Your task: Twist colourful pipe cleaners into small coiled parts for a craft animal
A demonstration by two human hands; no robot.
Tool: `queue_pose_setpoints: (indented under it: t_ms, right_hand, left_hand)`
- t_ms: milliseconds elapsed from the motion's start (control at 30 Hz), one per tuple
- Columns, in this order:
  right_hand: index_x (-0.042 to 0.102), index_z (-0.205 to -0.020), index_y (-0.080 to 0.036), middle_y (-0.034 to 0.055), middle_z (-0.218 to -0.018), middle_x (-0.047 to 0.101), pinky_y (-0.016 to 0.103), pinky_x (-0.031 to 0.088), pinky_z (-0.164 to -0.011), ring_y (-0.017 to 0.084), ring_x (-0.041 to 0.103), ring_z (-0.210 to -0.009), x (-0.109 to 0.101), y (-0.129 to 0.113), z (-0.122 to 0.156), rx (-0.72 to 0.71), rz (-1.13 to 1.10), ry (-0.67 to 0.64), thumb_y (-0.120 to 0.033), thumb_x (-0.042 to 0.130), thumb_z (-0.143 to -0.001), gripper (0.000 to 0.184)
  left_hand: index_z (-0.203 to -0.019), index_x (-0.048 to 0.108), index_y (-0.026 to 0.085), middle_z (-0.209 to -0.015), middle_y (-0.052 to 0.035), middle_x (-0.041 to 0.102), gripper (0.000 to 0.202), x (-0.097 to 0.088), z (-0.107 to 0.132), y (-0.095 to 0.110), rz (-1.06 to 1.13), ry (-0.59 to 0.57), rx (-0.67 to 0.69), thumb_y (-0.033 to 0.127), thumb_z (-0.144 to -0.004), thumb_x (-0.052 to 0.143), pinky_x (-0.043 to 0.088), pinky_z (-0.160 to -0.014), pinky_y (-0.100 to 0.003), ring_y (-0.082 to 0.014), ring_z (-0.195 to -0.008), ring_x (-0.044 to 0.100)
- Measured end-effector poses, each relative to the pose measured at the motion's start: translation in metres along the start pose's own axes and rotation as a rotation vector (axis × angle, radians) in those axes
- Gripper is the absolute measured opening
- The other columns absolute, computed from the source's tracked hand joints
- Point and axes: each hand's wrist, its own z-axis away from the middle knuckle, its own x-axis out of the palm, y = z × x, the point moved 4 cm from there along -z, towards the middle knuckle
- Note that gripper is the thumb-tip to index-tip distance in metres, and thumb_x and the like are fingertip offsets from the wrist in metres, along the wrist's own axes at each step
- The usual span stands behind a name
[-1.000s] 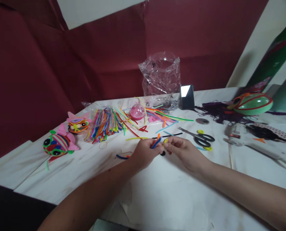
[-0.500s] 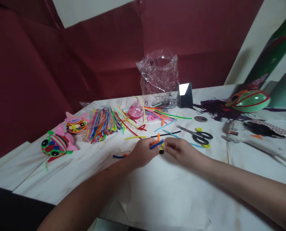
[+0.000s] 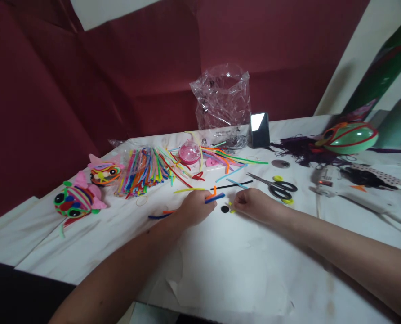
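My left hand is closed around blue and orange pipe cleaners. The bent orange end and the short blue ends stick out past its thumb, and longer blue and orange tails show on the other side. A short distance to the right, my right hand rests curled with its fingertips together; what it holds, if anything, is hidden. Small yellow pieces lie at its fingertips, beside a black disc. Behind the hands are a black pipe cleaner and black-handled scissors.
A heap of coloured pipe cleaners and a pink clear-topped ball lie farther back. Two decorated fish figures sit at left. A phone leans near a clear plastic bag. At right are a glue gun and a green balloon-like ornament.
My hands have drawn apart, leaving a wider gap. The black disc and yellow pieces now show more fully between them. My left hand still grips the blue and orange pipe cleaners.
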Motion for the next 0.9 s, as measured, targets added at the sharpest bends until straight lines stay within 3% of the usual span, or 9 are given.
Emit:
queue_pose_setpoints:
  t_ms: [100, 267, 400, 800, 900]
  right_hand:
    - [0.058, -0.062, -0.018, 0.0003, -0.058, 0.058, 0.022, 0.032, -0.05, 0.012, 0.048, -0.053, -0.001, 0.001, -0.001, -0.064, 0.044, 0.054, -0.023, 0.048, -0.069, 0.013]
    - [0.061, -0.068, -0.018, 0.0, -0.061, 0.06, 0.022, 0.034, -0.051, 0.012, 0.05, -0.054, 0.003, -0.002, 0.001, -0.16, 0.094, -0.015, -0.019, 0.048, -0.068, 0.013]
    - [0.064, -0.075, -0.018, 0.0035, -0.07, 0.064, 0.023, 0.037, -0.055, 0.014, 0.054, -0.06, 0.004, -0.009, 0.005, -0.203, 0.133, 0.062, -0.015, 0.047, -0.07, 0.019]
    - [0.065, -0.073, -0.018, 0.0021, -0.067, 0.063, 0.022, 0.037, -0.053, 0.013, 0.053, -0.057, 0.007, -0.009, 0.005, -0.16, 0.098, 0.015, -0.017, 0.049, -0.069, 0.016]
    - [0.064, -0.083, -0.018, 0.0022, -0.067, 0.062, 0.023, 0.037, -0.053, 0.014, 0.053, -0.057, 0.008, -0.007, 0.004, -0.152, 0.088, 0.018, -0.017, 0.049, -0.07, 0.02]
  left_hand:
    - [-0.053, 0.04, 0.018, -0.052, 0.0047, 0.04, 0.02, 0.003, -0.002, -0.004, -0.094, -0.019, 0.009, 0.028, -0.069, 0.046, 0.024, -0.048, -0.022, -0.0094, -0.052, 0.037]
    - [-0.056, 0.046, 0.018, -0.055, 0.0036, 0.045, 0.014, 0.007, -0.001, -0.005, -0.123, -0.065, 0.005, 0.026, -0.068, 0.047, 0.027, -0.049, -0.022, -0.0107, -0.055, 0.042]
    - [-0.064, 0.054, 0.018, -0.059, 0.0036, 0.051, 0.009, 0.012, -0.003, -0.011, -0.099, -0.127, -0.007, 0.028, -0.063, 0.054, 0.028, -0.049, -0.022, -0.0118, -0.056, 0.047]
    - [-0.066, 0.057, 0.019, -0.06, 0.0036, 0.052, 0.01, 0.014, -0.002, -0.01, -0.182, -0.073, 0.046, 0.028, -0.063, 0.056, 0.027, -0.051, -0.023, -0.0128, -0.059, 0.048]
    - [-0.065, 0.056, 0.019, -0.059, 0.0035, 0.051, 0.011, 0.013, -0.002, -0.009, -0.175, -0.096, 0.027, 0.029, -0.064, 0.056, 0.027, -0.051, -0.023, -0.0126, -0.058, 0.047]
